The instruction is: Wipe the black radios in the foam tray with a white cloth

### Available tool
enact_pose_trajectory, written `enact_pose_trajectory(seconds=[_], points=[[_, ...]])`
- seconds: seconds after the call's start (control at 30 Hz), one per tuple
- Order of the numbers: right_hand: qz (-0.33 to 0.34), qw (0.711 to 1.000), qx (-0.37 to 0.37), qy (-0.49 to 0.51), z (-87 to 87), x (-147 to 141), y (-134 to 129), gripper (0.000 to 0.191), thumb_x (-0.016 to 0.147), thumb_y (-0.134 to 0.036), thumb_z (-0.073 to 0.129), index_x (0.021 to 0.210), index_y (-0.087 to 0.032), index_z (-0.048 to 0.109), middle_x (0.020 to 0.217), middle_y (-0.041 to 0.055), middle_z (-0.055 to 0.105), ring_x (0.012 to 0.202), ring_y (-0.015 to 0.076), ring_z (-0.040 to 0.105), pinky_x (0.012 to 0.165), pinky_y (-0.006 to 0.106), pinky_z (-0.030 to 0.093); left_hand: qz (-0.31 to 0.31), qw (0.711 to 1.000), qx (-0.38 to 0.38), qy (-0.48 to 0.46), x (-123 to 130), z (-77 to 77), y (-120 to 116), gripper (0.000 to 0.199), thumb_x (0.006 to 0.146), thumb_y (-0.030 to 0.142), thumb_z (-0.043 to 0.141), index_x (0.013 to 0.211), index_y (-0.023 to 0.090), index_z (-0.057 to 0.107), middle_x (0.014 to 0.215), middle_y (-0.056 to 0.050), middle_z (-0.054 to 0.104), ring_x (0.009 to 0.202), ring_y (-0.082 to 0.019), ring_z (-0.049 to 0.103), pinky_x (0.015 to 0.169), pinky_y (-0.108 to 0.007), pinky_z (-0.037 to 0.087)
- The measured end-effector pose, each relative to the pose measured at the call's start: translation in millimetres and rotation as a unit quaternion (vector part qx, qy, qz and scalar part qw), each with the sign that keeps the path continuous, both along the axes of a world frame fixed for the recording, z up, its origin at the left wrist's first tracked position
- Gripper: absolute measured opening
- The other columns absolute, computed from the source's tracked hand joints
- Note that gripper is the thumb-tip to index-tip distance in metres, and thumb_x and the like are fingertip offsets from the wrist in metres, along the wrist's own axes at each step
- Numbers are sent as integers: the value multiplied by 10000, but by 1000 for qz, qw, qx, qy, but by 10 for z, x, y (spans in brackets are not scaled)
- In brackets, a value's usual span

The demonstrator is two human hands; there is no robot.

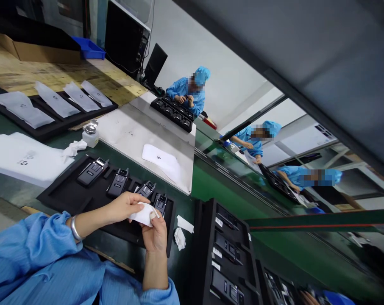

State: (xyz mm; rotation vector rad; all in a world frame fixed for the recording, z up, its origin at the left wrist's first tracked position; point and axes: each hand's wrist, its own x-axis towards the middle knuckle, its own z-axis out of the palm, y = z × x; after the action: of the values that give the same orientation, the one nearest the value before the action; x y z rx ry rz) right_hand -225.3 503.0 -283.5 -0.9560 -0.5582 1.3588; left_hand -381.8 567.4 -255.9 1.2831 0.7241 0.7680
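Both hands meet over the near edge of a black foam tray [65,190]. My left hand [126,207] pinches one side of a white cloth or tissue [143,214]. The other side is held by my right hand [155,231], its thumb on top. Whether anything is wrapped inside the white piece cannot be seen. Several black handheld devices lie in the tray, among them one [93,171] at the left and one [118,182] beside it; the hands partly cover the tray's right part.
White bags [23,159] lie left, near a small bottle [90,134]. Crumpled tissue [179,238] is right of the tray. Stacked trays of devices [212,207] stand at the right. A white board [128,140] lies ahead. Three people in blue [196,101] work beyond.
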Motion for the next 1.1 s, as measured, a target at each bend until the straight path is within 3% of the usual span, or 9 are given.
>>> enact_pose_trajectory(seconds=[0.07, 0.13, 0.23, 0.4, 0.57, 0.73, 0.83, 0.93, 1.1], points=[[-48, 998, 0, -27, -26, 11, -1, 362, 655, -407, 849, 877, -177, 679, 824, 22, 685, 672, 136, 595, 610, 264, 496, 107, 993, 46, 13, -12, -81, 58, 440, 766, 401, 683, 1107, 123, 701, 776, -38, 669, 634, -140, 565, 605, -248, 461], [-84, 995, 0, -52, -62, 10, -8, 357, 670, -406, 840, 893, -170, 691, 815, 24, 692, 658, 132, 588, 581, 244, 468, 167, 983, 73, 25, -39, -129, 74, 310, 743, 351, 702, 979, 153, 731, 817, -38, 676, 731, -162, 583, 698, -261, 469], [-111, 989, 9, -93, -132, -47, -27, 350, 673, -399, 839, 894, -161, 710, 817, 26, 712, 698, 138, 610, 647, 252, 485, 126, 990, 57, 15, -46, -152, -19, 227, 711, 324, 743, 870, 163, 757, 809, -45, 708, 758, -185, 610, 708, -266, 468], [-72, 988, 11, -136, -227, -166, -77, 392, 605, -392, 875, 894, -161, 747, 894, 50, 742, 849, 189, 664, 831, 308, 513, 15, 996, -33, -82, 48, -227, -212, 405, 687, 426, 783, 932, 107, 743, 840, -95, 740, 749, -206, 663, 718, -290, 492], [-33, 991, 2, -132, -284, -152, -73, 388, 592, -391, 881, 875, -166, 740, 881, 57, 737, 835, 198, 671, 780, 297, 534, 63, 987, -86, -123, 35, -358, -221, 496, 601, 449, 844, 924, 95, 716, 813, -104, 733, 689, -182, 658, 676, -278, 486], [-54, 982, 6, -181, -323, -128, 15, 444, 619, -421, 859, 938, -174, 673, 850, 42, 719, 613, 124, 605, 486, 191, 431, 118, 977, -89, -154, -21, -358, -215, 394, 595, 348, 843, 859, 111, 671, 728, -57, 699, 623, -137, 616, 611, -235, 446], [-39, 973, -1, -226, -317, -128, 56, 557, 633, -449, 844, 1081, -177, 655, 959, 59, 726, 715, 146, 642, 552, 200, 468, 127, 974, -76, -170, -51, -322, -223, 338, 634, 313, 800, 866, 117, 651, 739, -47, 690, 634, -129, 612, 623, -232, 447], [18, 966, -9, -257, -309, -144, 90, 516, 657, -493, 813, 1017, -143, 698, 993, 87, 730, 868, 212, 670, 703, 264, 522, 137, 974, -61, -169, -78, -298, -244, 293, 650, 265, 754, 870, 125, 620, 722, -18, 658, 613, -116, 595, 593, -218, 431], [-28, 926, 40, -374, -276, -181, 156, 408, 697, -492, 773, 855, -119, 722, 797, 73, 726, 738, 220, 666, 686, 294, 515, 191, 977, -3, -98, -129, -308, -294, 340, 656, 155, 689, 980, 145, 585, 848, 5, 636, 576, -85, 566, 518, -195, 388]])
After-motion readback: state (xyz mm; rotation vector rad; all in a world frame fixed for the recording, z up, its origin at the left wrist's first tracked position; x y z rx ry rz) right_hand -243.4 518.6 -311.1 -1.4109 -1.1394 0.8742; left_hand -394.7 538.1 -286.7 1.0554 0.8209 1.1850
